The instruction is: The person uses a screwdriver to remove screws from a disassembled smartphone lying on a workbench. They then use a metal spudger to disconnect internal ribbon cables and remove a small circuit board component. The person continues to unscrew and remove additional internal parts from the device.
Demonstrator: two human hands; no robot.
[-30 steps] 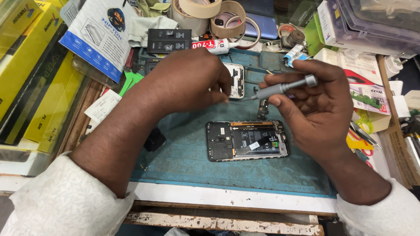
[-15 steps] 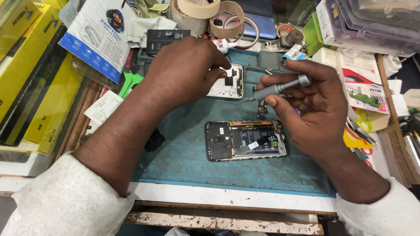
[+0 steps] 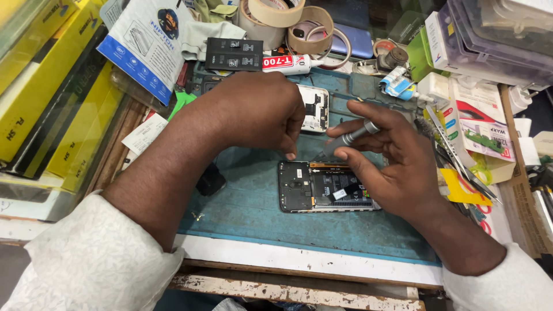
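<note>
The opened phone (image 3: 325, 187) lies flat on the blue mat (image 3: 247, 213), back cover off, its long axis running left to right, the camera end to the left and the battery end under the right hand (image 3: 391, 167). Its near edge is free, with bare mat between it and the mat's front border; its left end is also clear. The right hand grips a grey screwdriver (image 3: 348, 138) between thumb and fingers, the shaft slanting down and left toward the phone's top edge; the tip seems to sit just above that edge, though a finger partly hides it. The left hand (image 3: 253, 112) hovers just beyond the phone, fingers curled down and pinched together, perhaps on something small, but I cannot tell what, if anything. Behind it lies a white phone frame (image 3: 314, 106), upright to the view. Farther back stand tape rolls (image 3: 299, 23) and a glue tube (image 3: 291, 62). Yellow boxes (image 3: 52, 98) crowd the worktop's left side; tools and packets (image 3: 478, 138) crowd the right.
</note>
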